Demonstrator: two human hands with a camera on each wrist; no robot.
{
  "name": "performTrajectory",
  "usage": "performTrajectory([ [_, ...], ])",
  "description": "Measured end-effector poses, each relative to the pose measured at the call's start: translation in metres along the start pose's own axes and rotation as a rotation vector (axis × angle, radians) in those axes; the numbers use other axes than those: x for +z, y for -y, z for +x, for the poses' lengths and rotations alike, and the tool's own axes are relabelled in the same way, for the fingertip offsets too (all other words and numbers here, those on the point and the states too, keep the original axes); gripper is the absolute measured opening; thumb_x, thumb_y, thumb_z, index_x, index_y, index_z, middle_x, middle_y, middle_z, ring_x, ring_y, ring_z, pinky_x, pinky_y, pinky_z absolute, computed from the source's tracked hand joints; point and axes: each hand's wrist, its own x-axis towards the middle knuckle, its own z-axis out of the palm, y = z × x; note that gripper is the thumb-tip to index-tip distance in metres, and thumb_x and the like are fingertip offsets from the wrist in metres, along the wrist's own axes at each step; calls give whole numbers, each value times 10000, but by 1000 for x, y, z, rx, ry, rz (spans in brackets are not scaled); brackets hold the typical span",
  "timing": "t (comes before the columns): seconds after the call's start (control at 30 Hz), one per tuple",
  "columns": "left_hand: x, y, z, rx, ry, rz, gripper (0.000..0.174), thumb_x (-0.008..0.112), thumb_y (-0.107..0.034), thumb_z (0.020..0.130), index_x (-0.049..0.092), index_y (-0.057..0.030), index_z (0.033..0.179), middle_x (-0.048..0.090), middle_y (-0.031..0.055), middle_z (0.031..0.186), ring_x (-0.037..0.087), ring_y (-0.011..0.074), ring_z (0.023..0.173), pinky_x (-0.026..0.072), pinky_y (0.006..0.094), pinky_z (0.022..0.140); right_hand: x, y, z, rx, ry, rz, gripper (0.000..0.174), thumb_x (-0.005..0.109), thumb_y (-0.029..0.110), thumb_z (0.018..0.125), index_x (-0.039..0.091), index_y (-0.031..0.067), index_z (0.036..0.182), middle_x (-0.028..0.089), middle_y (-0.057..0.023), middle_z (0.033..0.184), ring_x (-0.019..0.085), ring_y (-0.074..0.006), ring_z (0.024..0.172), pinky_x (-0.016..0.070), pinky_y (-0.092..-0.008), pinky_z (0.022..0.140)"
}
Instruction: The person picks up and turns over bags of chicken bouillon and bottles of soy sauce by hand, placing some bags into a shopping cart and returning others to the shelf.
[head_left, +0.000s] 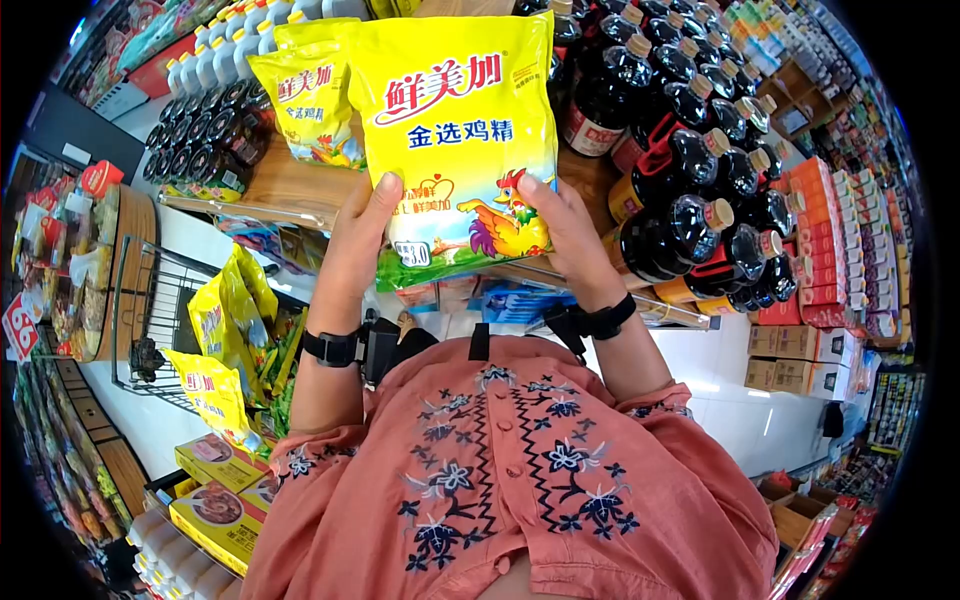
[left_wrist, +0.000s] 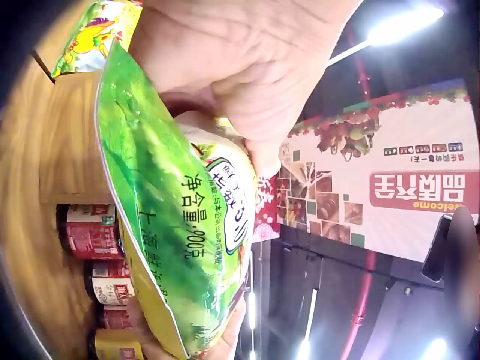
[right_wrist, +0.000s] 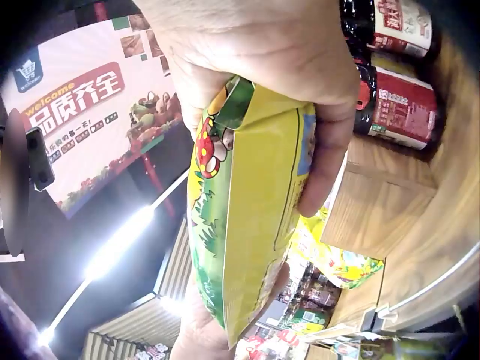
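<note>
Both hands hold up a large yellow bag of chicken bouillon (head_left: 455, 130), upright and facing the head camera, with a cartoon rooster low on its front. The left hand (head_left: 358, 225) grips the lower left side, thumb on the front and fingers behind. On the lower right side, the right hand (head_left: 575, 230) grips it the same way. From the left wrist, the bag's green bottom panel (left_wrist: 161, 202) shows; the right wrist view catches its narrow yellow side (right_wrist: 259, 202). Behind it to the left, a similar yellow bag (head_left: 318, 110) stands on the wooden shelf (head_left: 290, 185).
Dark bottles (head_left: 690, 160) crowd the shelf on the right, and dark jars (head_left: 205, 145) stand at its left. A wire shopping cart (head_left: 150, 300) is at the left, near more yellow bags (head_left: 225, 320). Yellow boxes (head_left: 215, 505) are stacked at lower left. Brown cartons (head_left: 790, 360) sit at right.
</note>
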Motion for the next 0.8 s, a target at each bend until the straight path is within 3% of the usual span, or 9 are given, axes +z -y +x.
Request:
performTrajectory([
  [0.4, 8, 0, 1, 40, -83, -56, 567, 600, -416, 1022, 520, 12, 1385, 658, 104, 1245, 651, 144, 1069, 530, 281, 899, 4, 4, -2, 9, -4, -55, 562, 663, 376, 985, 536, -47, 1332, 658, -114, 1243, 671, -149, 1069, 552, -292, 928],
  [0.6, 6, -5, -2, 0, -86, -18, 566, 555, -433, 1042, 534, 36, 1359, 660, 114, 1241, 656, 144, 1054, 532, 281, 892, 1, -3, 1, 22, -24, -54, 589, 665, 400, 980, 530, -49, 1336, 660, -121, 1246, 681, -157, 1062, 561, -299, 925],
  [0.8, 0, -13, -5, -26, -44, -41, 634, 501, -468, 1056, 482, 52, 1418, 620, 148, 1329, 649, 192, 1141, 529, 319, 964, 6, 0, 1, 42, 22, -3, 596, 662, 402, 982, 520, -50, 1344, 656, -134, 1265, 686, -173, 1080, 567, -309, 936],
])
